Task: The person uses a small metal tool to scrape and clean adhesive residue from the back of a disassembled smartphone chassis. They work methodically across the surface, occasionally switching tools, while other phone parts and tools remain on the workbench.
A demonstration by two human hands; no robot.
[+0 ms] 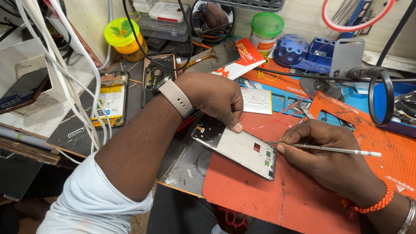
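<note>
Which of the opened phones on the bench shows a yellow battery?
The opened phone at far left, beside the white cables; the others show none.

Phone back frame, silvery w/ black top end, lies flat, diagonal on red mat; thin metal tool, probably tweezers, points at its edge.

I see a phone repair workbench: opened phones, an orange work mat, cables, and probably a magnifier lamp.
</note>
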